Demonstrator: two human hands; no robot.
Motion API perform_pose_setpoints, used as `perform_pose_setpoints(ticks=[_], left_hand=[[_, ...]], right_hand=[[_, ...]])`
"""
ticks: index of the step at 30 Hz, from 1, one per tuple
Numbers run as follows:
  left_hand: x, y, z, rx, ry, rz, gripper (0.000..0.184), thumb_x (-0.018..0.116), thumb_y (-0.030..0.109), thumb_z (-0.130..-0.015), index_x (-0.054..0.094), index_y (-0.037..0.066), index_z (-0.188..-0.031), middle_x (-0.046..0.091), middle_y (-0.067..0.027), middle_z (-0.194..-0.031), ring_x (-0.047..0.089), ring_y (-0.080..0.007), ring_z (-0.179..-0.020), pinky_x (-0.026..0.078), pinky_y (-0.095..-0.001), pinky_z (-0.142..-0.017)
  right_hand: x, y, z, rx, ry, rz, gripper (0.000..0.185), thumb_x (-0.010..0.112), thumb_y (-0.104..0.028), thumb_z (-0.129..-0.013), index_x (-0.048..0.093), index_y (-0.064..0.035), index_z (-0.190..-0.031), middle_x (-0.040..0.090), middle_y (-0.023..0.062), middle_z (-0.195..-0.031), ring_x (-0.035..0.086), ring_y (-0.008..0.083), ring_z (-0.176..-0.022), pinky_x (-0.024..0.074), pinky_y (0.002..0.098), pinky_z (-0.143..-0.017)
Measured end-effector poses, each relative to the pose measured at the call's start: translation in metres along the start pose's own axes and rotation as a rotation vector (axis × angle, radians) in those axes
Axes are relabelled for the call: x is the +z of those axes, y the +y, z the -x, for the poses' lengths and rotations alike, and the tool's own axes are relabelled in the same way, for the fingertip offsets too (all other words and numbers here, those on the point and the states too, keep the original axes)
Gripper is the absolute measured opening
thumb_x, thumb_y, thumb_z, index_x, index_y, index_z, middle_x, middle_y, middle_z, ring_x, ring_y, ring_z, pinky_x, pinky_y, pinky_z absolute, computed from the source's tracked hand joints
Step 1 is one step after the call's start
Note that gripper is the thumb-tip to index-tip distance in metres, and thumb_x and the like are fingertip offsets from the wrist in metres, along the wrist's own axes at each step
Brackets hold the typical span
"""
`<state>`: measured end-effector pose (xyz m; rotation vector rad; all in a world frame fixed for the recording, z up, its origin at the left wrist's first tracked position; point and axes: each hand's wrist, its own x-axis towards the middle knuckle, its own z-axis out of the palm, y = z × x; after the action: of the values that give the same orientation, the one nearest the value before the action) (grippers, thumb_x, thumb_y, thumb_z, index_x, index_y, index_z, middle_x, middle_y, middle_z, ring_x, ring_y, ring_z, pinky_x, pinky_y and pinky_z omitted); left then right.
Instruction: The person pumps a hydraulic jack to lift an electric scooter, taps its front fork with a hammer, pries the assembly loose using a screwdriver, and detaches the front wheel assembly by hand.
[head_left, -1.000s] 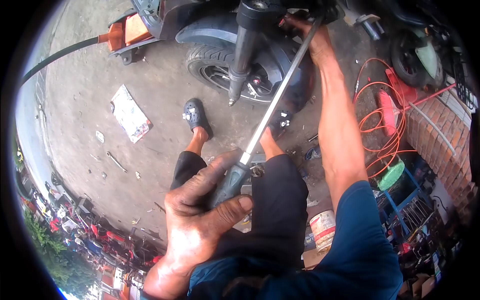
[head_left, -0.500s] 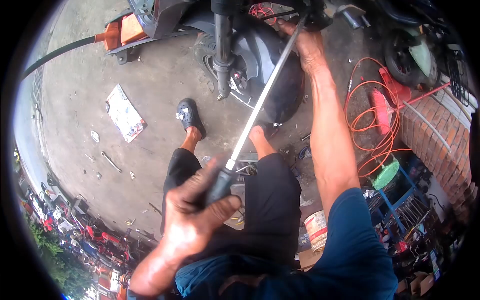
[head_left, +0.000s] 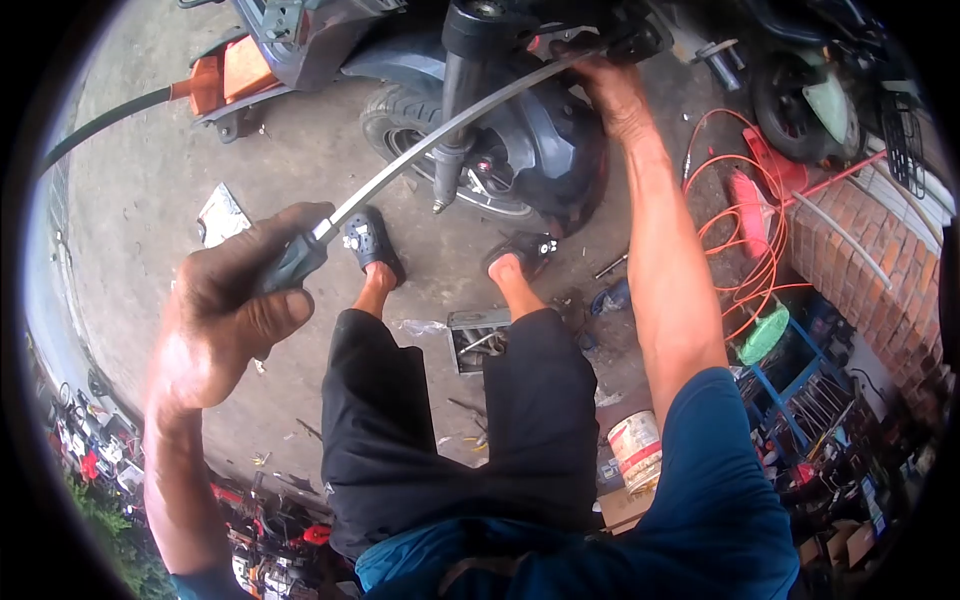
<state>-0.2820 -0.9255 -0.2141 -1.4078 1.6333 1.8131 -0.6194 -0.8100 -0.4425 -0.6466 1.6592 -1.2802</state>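
Note:
My left hand (head_left: 225,300) is wrapped around the dark grey handle of a long screwdriver (head_left: 415,153). Its bright shaft slants up to the right, crossing in front of a shock absorber (head_left: 458,100). The tip ends against or beside a dark part (head_left: 640,40) at the top of the view. Around that same part, my right hand (head_left: 612,95) has its fingers closed, though they are partly hidden. Below the shaft are a scooter's rear wheel (head_left: 385,118) and dark grey fender (head_left: 540,150).
An orange floor jack (head_left: 245,72) with a black handle stands upper left. To the right lie an orange hose (head_left: 712,240), a red broom (head_left: 750,205) and a brick wall (head_left: 850,250). A tool tray (head_left: 465,345) sits between my legs, and a paint bucket (head_left: 636,445) near my right elbow.
My left hand has swung left and upward with the screwdriver, so its shaft lies flatter. My right hand stays at the dark part. The view has shifted slightly.

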Motion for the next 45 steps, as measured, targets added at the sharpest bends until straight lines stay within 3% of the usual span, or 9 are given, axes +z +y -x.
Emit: perform_pose_setpoints(ticks=[9,13,22,30,33,36,39,42,45], left_hand=[[-0.008,-0.004,-0.011,0.083,-0.018,-0.027,0.062,0.078,0.028,-0.074,0.057,0.002,-0.127,0.063,-0.0046,-0.096,0.054,-0.0124,-0.082,0.047,-0.0264,-0.073],[-0.013,-0.008,-0.015,0.106,-0.018,-0.010,0.064,0.079,0.030,-0.074,0.056,0.003,-0.128,0.056,0.0031,-0.084,0.045,-0.0045,-0.060,0.036,-0.0202,-0.050],[-0.013,-0.012,-0.019,0.094,-0.021,0.008,0.068,0.080,0.034,-0.072,0.056,0.003,-0.128,0.054,0.0032,-0.082,0.044,-0.0048,-0.063,0.034,-0.0197,-0.050],[-0.045,0.017,-0.037,-0.003,-0.176,0.068,0.069,0.080,0.033,-0.071,0.056,-0.003,-0.125,0.053,0.0024,-0.075,0.040,-0.0040,-0.053,0.031,-0.0201,-0.046],[-0.022,0.017,-0.023,-0.007,-0.064,0.173,0.065,0.082,0.028,-0.068,0.059,-0.003,-0.121,0.056,0.0018,-0.075,0.044,-0.0043,-0.054,0.032,-0.0194,-0.045],[0.007,0.020,0.002,-0.161,-0.013,0.433,0.057,0.080,0.008,-0.070,0.058,-0.007,-0.120,0.067,-0.0188,-0.106,0.062,-0.0187,-0.102,0.046,-0.0277,-0.089],[0.029,0.010,0.010,-0.135,0.040,0.533,0.053,0.078,0.000,-0.071,0.058,-0.010,-0.119,0.057,-0.0270,-0.124,0.045,-0.0254,-0.127,0.036,-0.0295,-0.101],[0.034,0.008,0.013,-0.171,0.054,0.610,0.051,0.078,-0.001,-0.071,0.059,-0.010,-0.117,0.054,-0.0280,-0.127,0.043,-0.0270,-0.129,0.035,-0.0293,-0.101],[0.051,-0.001,0.017,-0.100,0.074,0.607,0.044,0.076,-0.003,-0.072,0.061,-0.009,-0.113,0.041,-0.0315,-0.137,0.055,-0.0167,-0.111,0.044,-0.0250,-0.088]], right_hand=[[0.001,-0.001,-0.001,0.040,0.048,-0.020,0.024,0.068,-0.017,-0.077,0.066,-0.0017,-0.095,0.065,0.0058,-0.085,0.059,0.0165,-0.081,0.0452,0.0315,-0.074],[0.004,-0.005,0.002,0.004,0.047,-0.016,0.030,0.069,-0.018,-0.075,0.065,-0.0009,-0.100,0.065,0.0064,-0.086,0.060,0.0170,-0.082,0.0451,0.0315,-0.075],[0.003,-0.002,0.002,0.041,0.060,-0.045,0.026,0.070,-0.016,-0.078,0.064,-0.0010,-0.098,0.064,0.0067,-0.091,0.059,0.0173,-0.088,0.0434,0.0314,-0.080],[0.013,-0.018,0.009,0.049,0.146,0.028,0.025,0.071,-0.014,-0.075,0.065,-0.0027,-0.097,0.064,0.0052,-0.088,0.060,0.0170,-0.081,0.0456,0.0307,-0.072],[0.012,-0.008,0.007,0.090,0.164,0.039,0.024,0.069,-0.014,-0.075,0.065,-0.0034,-0.097,0.065,0.0050,-0.088,0.061,0.0171,-0.080,0.0459,0.0297,-0.069],[0.018,-0.012,0.009,0.094,0.203,0.017,0.024,0.070,-0.015,-0.073,0.066,-0.0029,-0.094,0.065,0.0057,-0.085,0.062,0.0175,-0.077,0.0466,0.0302,-0.068],[0.020,-0.019,0.007,0.095,0.230,0.027,0.020,0.070,-0.014,-0.072,0.067,-0.0025,-0.089,0.065,0.0055,-0.082,0.061,0.0165,-0.074,0.0454,0.0293,-0.065],[0.024,-0.022,0.010,0.098,0.256,0.044,0.017,0.070,-0.012,-0.071,0.067,-0.0028,-0.085,0.064,0.0040,-0.076,0.057,0.0130,-0.064,0.0405,0.0263,-0.057],[0.027,-0.026,0.009,0.041,0.266,0.042,0.015,0.069,-0.011,-0.072,0.067,-0.0036,-0.084,0.060,0.0013,-0.069,0.048,0.0087,-0.053,0.0317,0.0232,-0.047]])
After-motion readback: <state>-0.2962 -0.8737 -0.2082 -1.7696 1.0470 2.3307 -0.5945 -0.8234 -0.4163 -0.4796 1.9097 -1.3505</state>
